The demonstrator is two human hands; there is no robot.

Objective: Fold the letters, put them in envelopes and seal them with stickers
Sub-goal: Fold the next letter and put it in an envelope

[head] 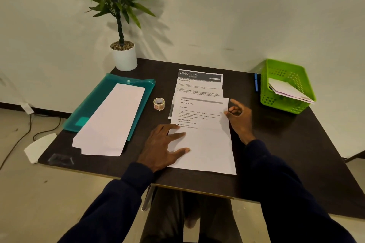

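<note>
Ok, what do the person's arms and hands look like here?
Both arms wear long dark navy sleeves, the left sleeve and right sleeve ending at the wrists. The left hand and right hand are bare: no gloves, rings or watch visible.

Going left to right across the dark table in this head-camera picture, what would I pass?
Teal plastic folder, small roll of stickers, printed white paper letters, blue pen, green plastic basket.
</note>
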